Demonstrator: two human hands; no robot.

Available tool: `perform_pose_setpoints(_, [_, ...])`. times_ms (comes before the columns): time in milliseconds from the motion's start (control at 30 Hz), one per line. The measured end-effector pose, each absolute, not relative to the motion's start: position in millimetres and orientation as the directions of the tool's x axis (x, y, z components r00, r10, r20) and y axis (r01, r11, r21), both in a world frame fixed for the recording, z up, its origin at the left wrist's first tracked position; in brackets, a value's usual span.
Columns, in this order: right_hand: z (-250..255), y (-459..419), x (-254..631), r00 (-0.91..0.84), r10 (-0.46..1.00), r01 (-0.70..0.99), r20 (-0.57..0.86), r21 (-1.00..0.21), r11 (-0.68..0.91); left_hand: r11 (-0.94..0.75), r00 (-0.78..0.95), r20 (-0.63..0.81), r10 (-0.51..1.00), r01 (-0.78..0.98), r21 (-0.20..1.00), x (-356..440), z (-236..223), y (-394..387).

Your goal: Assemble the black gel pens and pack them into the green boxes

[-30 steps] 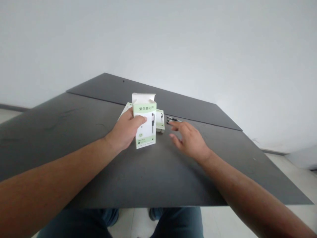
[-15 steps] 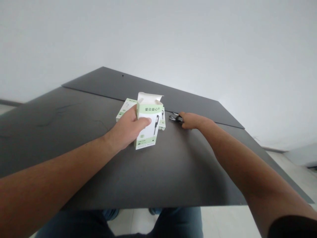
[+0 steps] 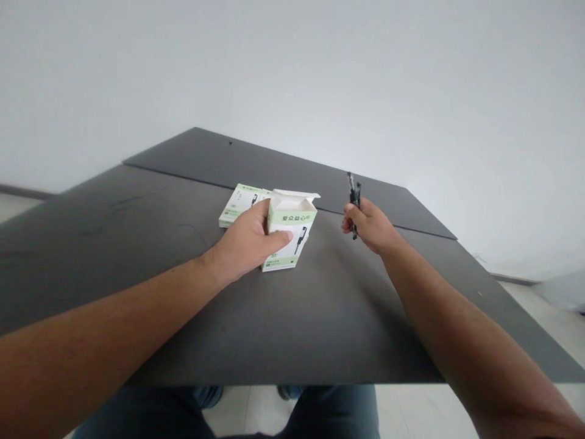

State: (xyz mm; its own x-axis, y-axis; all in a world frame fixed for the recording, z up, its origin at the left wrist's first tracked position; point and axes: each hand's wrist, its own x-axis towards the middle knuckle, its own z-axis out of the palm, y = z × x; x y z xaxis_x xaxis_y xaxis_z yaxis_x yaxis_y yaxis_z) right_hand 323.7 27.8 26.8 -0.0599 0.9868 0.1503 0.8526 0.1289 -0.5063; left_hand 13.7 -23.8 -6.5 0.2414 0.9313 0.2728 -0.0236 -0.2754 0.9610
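Note:
My left hand (image 3: 253,241) is closed around a white and green pen box (image 3: 284,250), thumb across its printed front. The box is tilted, with its top flap raised and its mouth facing up. To its right, my right hand (image 3: 369,224) is closed on a small bunch of dark pens (image 3: 354,198), held roughly upright above the table. How many pens are in the bunch I cannot tell. Behind my left hand lies another white and green box (image 3: 240,202), flat on the table and partly hidden by the hand and the held box.
The dark grey table (image 3: 292,329) has a seam and a raised panel (image 3: 283,167) along its far side. A tiny dark bit (image 3: 230,143) lies on that panel. A pale wall (image 3: 292,73) stands directly behind, and my legs (image 3: 338,411) are below the front edge.
My right hand has reached to the pens on the table, gripped them and lifted them upright. My left hand has moved the open box slightly right and tilted it more.

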Motion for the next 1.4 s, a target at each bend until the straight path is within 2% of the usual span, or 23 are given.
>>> perform_pose_setpoints(33, [33, 18, 316, -0.057, 0.973, 0.783, 0.222, -0.595, 0.182, -0.298, 0.232, 0.292, 0.928, -0.012, 0.955, 15, -9, -24])
perform_pose_setpoints(67, [40, 8, 306, -0.053, 0.943, 0.556, 0.328, -0.775, 0.300, -0.325, 0.214, 0.320, 0.923, -0.013, 0.946, 16, -11, -24])
perform_pose_setpoints(100, [48, -3, 296, -0.075, 0.918, 0.312, 0.390, -0.865, 0.393, -0.358, 0.191, 0.355, 0.915, -0.022, 0.934, 18, -14, -24])
perform_pose_setpoints(167, [61, -24, 275, -0.134, 0.876, 0.022, 0.462, -0.883, 0.469, -0.454, 0.128, 0.454, 0.882, -0.027, 0.890, 19, -18, -26])
perform_pose_setpoints(267, [72, -49, 250, -0.180, 0.850, -0.121, 0.495, -0.869, 0.480, -0.623, 0.081, 0.617, 0.783, 0.086, 0.778, 16, -19, -30])
perform_pose_setpoints(367, [70, -62, 238, -0.198, 0.849, -0.136, 0.490, -0.872, 0.471, -0.781, 0.143, 0.777, 0.613, 0.257, 0.569, 9, -11, -33])
perform_pose_setpoints(433, [67, -66, 235, -0.205, 0.848, -0.133, 0.488, -0.872, 0.470, -0.834, 0.207, 0.831, 0.516, 0.343, 0.432, 6, -5, -35])
perform_pose_setpoints(500, [66, -67, 232, -0.218, 0.841, -0.136, 0.495, -0.869, 0.476, -0.846, 0.252, 0.837, 0.485, 0.379, 0.376, 5, 1, -36])
perform_pose_setpoints(567, [69, -66, 228, -0.242, 0.827, -0.138, 0.508, -0.861, 0.489, -0.835, 0.261, 0.820, 0.509, 0.380, 0.398, 6, 4, -37])
perform_pose_setpoints(733, [86, -60, 207, -0.278, 0.770, -0.078, 0.574, -0.813, 0.578, -0.755, 0.225, 0.736, 0.638, 0.373, 0.540, 10, 2, -39])
perform_pose_setpoints(900, [98, -50, 186, -0.332, 0.720, -0.136, 0.610, -0.786, 0.603, -0.623, 0.177, 0.607, 0.774, 0.377, 0.685, 11, 2, -40])
perform_pose_setpoints(967, [100, -47, 183, -0.364, 0.704, -0.112, 0.611, -0.778, 0.618, -0.581, 0.155, 0.570, 0.807, 0.387, 0.716, 12, 4, -40])
perform_pose_setpoints(1100, [99, -41, 186, -0.411, 0.686, -0.037, 0.601, -0.763, 0.646, -0.574, 0.157, 0.559, 0.814, 0.363, 0.734, 12, 4, -40])
perform_pose_setpoints(1267, [85, -31, 190, -0.349, 0.717, 0.042, 0.603, -0.754, 0.655, -0.622, 0.151, 0.616, 0.773, 0.368, 0.691, 12, 2, -40])
perform_pose_setpoints(1400, [72, -28, 190, -0.321, 0.710, 0.055, 0.626, -0.736, 0.674, -0.603, 0.145, 0.598, 0.788, 0.372, 0.705, 13, 3, -39])
